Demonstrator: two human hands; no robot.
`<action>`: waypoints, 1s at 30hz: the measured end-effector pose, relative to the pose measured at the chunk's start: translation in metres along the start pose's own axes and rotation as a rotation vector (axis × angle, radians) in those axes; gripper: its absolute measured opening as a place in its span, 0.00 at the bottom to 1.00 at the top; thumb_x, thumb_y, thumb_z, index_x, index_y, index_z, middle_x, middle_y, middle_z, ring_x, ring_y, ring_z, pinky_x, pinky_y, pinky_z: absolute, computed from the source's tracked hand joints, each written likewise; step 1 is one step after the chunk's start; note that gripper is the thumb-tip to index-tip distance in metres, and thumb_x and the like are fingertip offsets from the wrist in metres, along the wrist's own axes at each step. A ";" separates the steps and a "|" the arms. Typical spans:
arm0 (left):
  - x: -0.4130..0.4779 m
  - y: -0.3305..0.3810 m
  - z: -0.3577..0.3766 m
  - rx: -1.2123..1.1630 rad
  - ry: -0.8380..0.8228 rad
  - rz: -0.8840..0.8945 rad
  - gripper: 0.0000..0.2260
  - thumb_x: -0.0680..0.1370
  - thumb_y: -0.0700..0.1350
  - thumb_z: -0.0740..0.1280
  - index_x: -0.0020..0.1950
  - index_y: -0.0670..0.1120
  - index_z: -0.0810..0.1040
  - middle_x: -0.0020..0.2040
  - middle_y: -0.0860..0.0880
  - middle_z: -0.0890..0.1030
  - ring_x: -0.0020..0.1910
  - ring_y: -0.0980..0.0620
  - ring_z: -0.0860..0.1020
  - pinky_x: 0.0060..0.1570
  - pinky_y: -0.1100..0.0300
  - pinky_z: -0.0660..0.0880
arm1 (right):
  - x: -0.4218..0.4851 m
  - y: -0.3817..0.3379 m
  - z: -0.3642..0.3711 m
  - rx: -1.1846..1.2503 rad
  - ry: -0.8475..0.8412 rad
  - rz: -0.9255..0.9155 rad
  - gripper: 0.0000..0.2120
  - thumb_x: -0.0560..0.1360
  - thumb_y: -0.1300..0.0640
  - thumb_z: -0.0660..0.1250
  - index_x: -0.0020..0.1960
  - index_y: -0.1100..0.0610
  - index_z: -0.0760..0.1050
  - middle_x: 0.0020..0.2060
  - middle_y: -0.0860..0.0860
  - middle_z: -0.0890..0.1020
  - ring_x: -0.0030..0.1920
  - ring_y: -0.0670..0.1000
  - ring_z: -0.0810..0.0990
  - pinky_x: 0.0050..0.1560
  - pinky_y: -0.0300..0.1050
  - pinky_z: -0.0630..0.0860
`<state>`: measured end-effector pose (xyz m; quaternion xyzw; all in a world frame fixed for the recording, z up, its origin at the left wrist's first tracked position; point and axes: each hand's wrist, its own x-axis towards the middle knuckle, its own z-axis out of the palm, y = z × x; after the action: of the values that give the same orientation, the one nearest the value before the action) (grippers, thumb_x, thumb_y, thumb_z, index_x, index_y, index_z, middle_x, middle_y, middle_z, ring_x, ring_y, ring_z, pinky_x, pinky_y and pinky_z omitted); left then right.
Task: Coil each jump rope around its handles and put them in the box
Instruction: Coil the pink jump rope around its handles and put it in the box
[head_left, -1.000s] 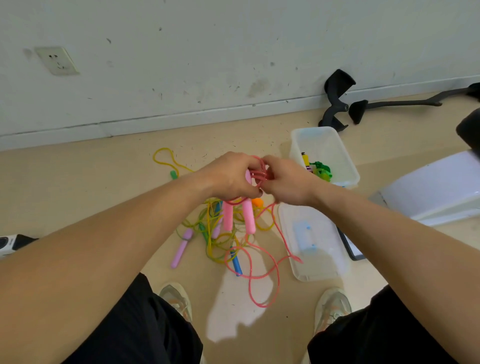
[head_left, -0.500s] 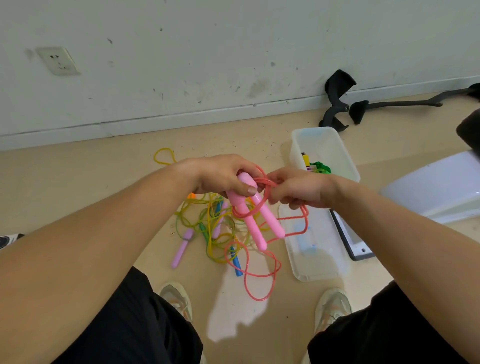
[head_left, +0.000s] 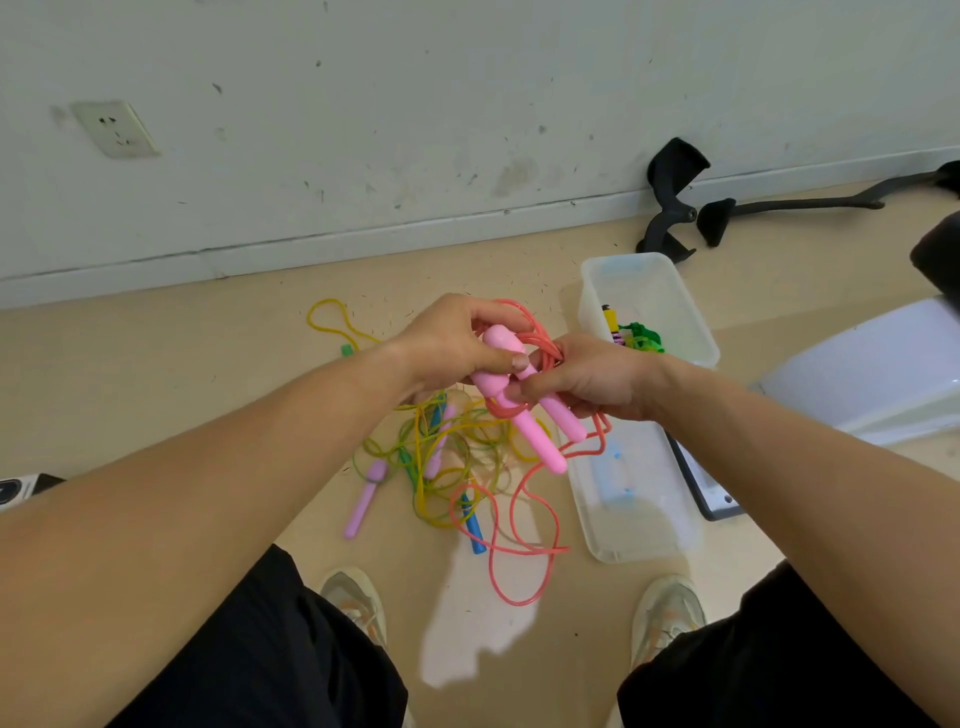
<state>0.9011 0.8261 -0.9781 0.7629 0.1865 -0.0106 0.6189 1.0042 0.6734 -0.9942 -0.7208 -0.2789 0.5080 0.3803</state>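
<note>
My left hand (head_left: 457, 343) grips the two pink handles (head_left: 535, 426) of a jump rope, held side by side and pointing down to the right. Several turns of its red cord (head_left: 524, 551) lie around the handles' upper ends, and the loose rest trails to the floor. My right hand (head_left: 587, 379) pinches the cord against the handles. A clear plastic box (head_left: 691, 332) stands on the floor behind my right hand, with a green and a yellow-black rope bundle (head_left: 636, 335) inside.
Below my hands a tangle of yellow and green ropes (head_left: 447, 467) with purple (head_left: 363, 499) and blue (head_left: 474, 525) handles lies on the floor. The box's clear lid (head_left: 628, 504) lies by my right foot, a dark tablet (head_left: 706, 493) beside it. Black chair parts (head_left: 670, 197) lean at the wall.
The pink handles have tipped from hanging straight down to slanting right. My right hand has carried the red cord around them, and the loose loop on the floor has shifted.
</note>
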 end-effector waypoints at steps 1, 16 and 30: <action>0.000 0.000 0.002 -0.016 0.043 0.036 0.17 0.70 0.32 0.76 0.55 0.47 0.82 0.52 0.48 0.82 0.49 0.53 0.80 0.39 0.60 0.81 | 0.000 0.001 -0.002 0.053 -0.013 0.000 0.08 0.73 0.59 0.74 0.39 0.56 0.76 0.25 0.49 0.66 0.25 0.47 0.61 0.26 0.40 0.57; -0.001 0.003 -0.005 0.174 0.066 -0.149 0.07 0.74 0.47 0.75 0.47 0.44 0.81 0.42 0.45 0.81 0.41 0.48 0.81 0.46 0.49 0.83 | 0.003 0.003 -0.003 0.015 0.034 -0.003 0.15 0.75 0.63 0.71 0.32 0.56 0.72 0.23 0.49 0.66 0.24 0.48 0.62 0.27 0.41 0.58; 0.003 -0.004 -0.008 0.242 0.110 -0.210 0.10 0.70 0.43 0.79 0.47 0.41 0.83 0.42 0.42 0.83 0.40 0.46 0.83 0.44 0.48 0.83 | 0.010 0.007 0.000 -0.215 0.149 0.033 0.12 0.70 0.53 0.77 0.36 0.57 0.76 0.25 0.48 0.68 0.29 0.49 0.66 0.30 0.42 0.64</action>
<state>0.9013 0.8349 -0.9809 0.8077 0.2960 -0.0557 0.5068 1.0079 0.6770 -1.0052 -0.7977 -0.2907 0.4265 0.3119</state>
